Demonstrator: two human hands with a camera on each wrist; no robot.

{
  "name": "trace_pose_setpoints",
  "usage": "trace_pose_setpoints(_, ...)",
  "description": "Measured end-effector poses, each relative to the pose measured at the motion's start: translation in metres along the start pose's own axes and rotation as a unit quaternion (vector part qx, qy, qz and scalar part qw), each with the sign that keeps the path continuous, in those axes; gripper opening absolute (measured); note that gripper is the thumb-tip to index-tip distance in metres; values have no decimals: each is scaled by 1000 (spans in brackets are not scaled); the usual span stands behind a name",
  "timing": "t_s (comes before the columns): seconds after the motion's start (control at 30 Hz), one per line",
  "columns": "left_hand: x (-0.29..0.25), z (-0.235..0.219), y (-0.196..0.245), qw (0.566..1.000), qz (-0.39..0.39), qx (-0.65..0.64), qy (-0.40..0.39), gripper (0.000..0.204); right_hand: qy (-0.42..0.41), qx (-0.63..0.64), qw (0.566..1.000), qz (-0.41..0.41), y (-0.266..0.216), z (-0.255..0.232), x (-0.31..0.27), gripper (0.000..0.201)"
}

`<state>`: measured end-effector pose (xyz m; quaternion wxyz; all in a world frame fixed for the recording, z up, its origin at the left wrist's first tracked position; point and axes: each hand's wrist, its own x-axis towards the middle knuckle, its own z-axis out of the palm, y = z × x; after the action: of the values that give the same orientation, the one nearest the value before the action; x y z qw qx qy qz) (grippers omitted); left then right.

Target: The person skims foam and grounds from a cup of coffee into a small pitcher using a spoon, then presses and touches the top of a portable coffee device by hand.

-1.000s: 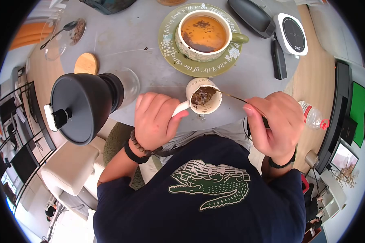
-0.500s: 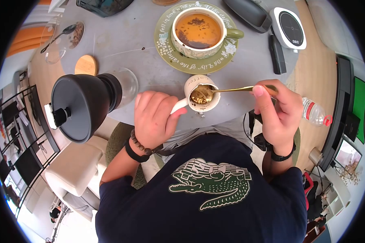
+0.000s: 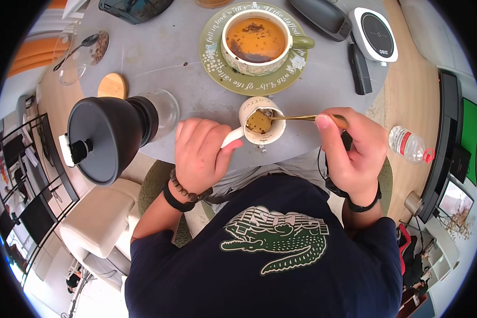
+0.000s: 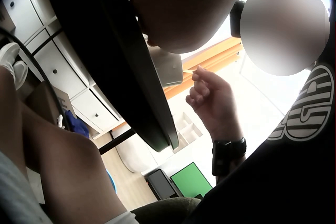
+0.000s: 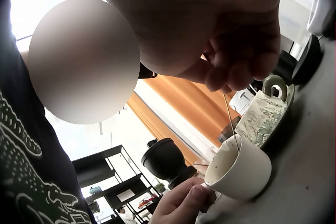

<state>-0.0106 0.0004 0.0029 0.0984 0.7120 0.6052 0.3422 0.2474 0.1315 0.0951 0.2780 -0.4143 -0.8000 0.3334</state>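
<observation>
My left hand [image 3: 200,156] grips the handle of a small white coffee cup [image 3: 252,108], which tilts toward me at the table's near edge in the head view. Between the thumb and fingers of my right hand [image 3: 355,151] is a gold spoon [image 3: 297,117]. Its bowl lies within the cup's mouth, with dark wet bits on it. In the right wrist view the spoon's thin handle runs down into the white cup [image 5: 249,171], whose inner wall is speckled. Just beyond stands a large cup [image 3: 244,68] of orange-brown liquid with dark bits floating, on a green lettered saucer [image 3: 217,74].
Left of my left hand is a black-topped grinder [image 3: 103,140] with a clear glass base, near a round wooden lid [image 3: 112,86]. A dark spoon [image 3: 77,50] rests at the glass dish far left. A white scale [image 3: 373,34] stands at the right, and a plastic bottle [image 3: 405,146] is beyond the edge.
The gold spoon has turned and swung level, its bowl now showing in the cup's mouth with bits on it. My right hand first rose, then shifted slightly left. The left hand keeps its grip.
</observation>
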Motion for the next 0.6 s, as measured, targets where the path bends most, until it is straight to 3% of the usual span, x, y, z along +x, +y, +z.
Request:
trace_pose_setpoints(0.13,0,-1,1,1000,-5,2,-3,21,43,1,999,-19,-5,-9,0,4)
trace_pose_setpoints(0.2,0,-1,1,1000,-4,1,-3,21,48,-24,997,-60,-5,-13,2,5)
trace_pose_setpoints(0.27,1,-1,1,1000,-3,0,-3,21,0,-36,988,-150,-6,-15,5,7)
trace_pose_setpoints(0.6,0,0,1,1000,-15,5,1,24,-17,-82,976,-202,-7,-8,12,11)
